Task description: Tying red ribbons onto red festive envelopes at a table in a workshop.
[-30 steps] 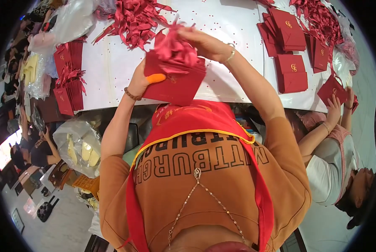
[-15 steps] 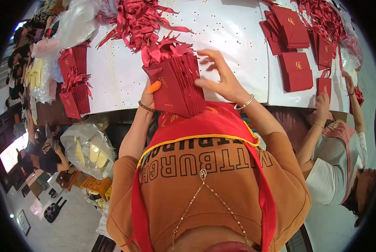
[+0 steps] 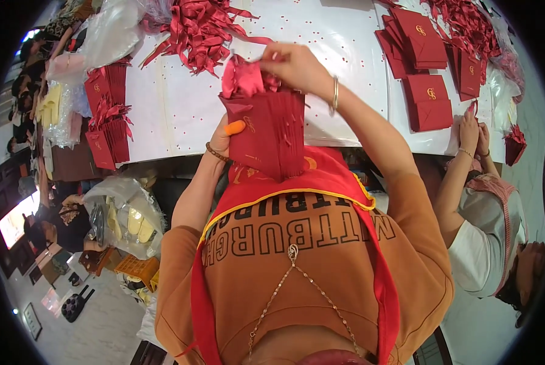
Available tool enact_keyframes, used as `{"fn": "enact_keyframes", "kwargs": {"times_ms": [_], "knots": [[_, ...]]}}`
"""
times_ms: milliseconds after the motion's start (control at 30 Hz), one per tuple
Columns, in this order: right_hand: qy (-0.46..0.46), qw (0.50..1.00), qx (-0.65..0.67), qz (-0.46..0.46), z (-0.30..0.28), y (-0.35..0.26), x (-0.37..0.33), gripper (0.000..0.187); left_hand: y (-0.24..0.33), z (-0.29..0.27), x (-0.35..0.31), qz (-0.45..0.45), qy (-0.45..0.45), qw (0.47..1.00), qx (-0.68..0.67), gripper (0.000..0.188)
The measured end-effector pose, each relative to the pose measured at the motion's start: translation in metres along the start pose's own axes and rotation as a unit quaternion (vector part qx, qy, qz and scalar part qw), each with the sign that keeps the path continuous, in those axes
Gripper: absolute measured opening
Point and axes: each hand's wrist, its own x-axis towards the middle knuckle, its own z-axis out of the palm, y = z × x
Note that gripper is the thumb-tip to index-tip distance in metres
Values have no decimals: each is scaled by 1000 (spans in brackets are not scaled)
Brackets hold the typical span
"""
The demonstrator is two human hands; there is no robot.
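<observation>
A thick stack of dark red gift bags point(image 3: 257, 137) with gold print stands upright at the table's front edge, against my apron. My left hand point(image 3: 224, 135) grips it by its left side, the thumb in an orange finger cover lying across the front bag. Red satin ribbons point(image 3: 245, 80) stick up in loops from the top of the stack. Above them is my right hand point(image 3: 294, 66), its fingers and thumb pinched on the ribbon. Part of the ribbon is hidden behind these fingers, and the left fingers are behind the stack.
A heap of loose red ribbons point(image 3: 196, 33) lies beyond the stack on the white tabletop point(image 3: 339, 79), among small red scraps. More red bags point(image 3: 429, 103) are piled at right, and others point(image 3: 107, 143) at left beside clear plastic. A co-worker's hands point(image 3: 470, 134) are at the right table edge.
My right hand has moved from the right side of the stack up to the ribbons and closed on them. The stack has shifted slightly right. The co-worker's hands have come together.
</observation>
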Motion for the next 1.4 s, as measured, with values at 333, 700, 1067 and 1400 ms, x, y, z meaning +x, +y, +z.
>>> {"fn": "enact_keyframes", "kwargs": {"times_ms": [333, 700, 1067, 1400], "knots": [[-73, 989, 76, -106, -8, -4, -46, 62, -7, -3, -2, -30, -16, 983, -180, 58], [-160, 976, 10, -150, 6, -15, -45, 83, 0, -9, -5, -17, -13, 988, -153, 60], [-149, 978, 31, -144, 14, -24, -42, 80, 3, -13, -10, 11, -27, 991, -131, 59], [-105, 989, -31, -96, 20, -28, -42, 69, 7, -10, -13, 18, -19, 995, -98, 57]]}}
